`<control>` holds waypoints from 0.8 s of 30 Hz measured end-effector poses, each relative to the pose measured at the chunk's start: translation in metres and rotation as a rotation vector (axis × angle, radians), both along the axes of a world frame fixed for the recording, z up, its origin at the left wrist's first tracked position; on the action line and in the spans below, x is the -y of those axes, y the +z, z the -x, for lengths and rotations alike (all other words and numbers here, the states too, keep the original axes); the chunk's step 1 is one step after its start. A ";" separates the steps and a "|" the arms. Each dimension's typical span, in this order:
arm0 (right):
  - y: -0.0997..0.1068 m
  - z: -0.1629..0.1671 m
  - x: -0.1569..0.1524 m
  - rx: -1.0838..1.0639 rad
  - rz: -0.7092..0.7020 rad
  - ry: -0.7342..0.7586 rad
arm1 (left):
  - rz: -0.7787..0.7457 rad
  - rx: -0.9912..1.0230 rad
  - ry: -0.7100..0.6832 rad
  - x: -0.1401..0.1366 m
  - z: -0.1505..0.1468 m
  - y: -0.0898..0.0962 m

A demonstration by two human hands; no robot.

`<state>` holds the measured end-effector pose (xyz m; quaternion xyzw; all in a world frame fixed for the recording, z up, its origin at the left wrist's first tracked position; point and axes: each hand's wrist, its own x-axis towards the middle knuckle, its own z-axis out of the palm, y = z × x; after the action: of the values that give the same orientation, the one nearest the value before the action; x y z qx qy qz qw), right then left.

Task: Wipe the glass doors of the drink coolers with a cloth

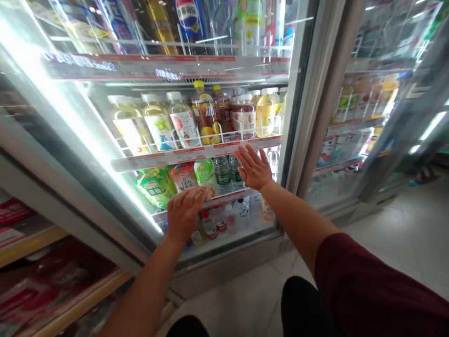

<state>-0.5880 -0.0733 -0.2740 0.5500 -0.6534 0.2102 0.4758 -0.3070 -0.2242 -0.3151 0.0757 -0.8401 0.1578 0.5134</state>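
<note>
My right hand (255,168) is open with its fingers apart, in front of the price strip (196,153) of the fridge's middle shelf. Whether it touches anything there I cannot tell. Lower and to the left, my left hand (183,213) has its fingers curled around a small pale, crumpled item (209,191), too blurred to name. It is near a green pouch (156,189) and a green-white pack (204,172) on the shelf below. Behind my right hand stand clear water bottles (221,172). Above are tea bottles (184,122) and a yellow-capped bottle (206,112).
The display fridge has a metal door frame (312,103) on the right and a bright light strip (66,112) on the left. Large bottles, one a blue cola bottle (189,21), fill the top shelf. Wooden shelves (66,302) with red packages stand at lower left.
</note>
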 end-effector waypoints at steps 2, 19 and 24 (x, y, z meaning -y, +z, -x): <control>-0.001 0.001 0.001 -0.005 0.015 0.010 | -0.055 -0.135 0.071 0.017 -0.003 0.040; -0.002 0.003 0.001 0.035 0.010 0.064 | -0.194 -0.155 0.074 0.019 -0.001 0.044; -0.002 0.004 0.001 -0.014 0.052 0.078 | -0.289 -0.208 0.050 0.009 0.001 0.025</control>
<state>-0.5918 -0.0747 -0.2764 0.5637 -0.6226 0.2417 0.4860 -0.3079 -0.2332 -0.2900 0.1856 -0.7943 0.0394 0.5771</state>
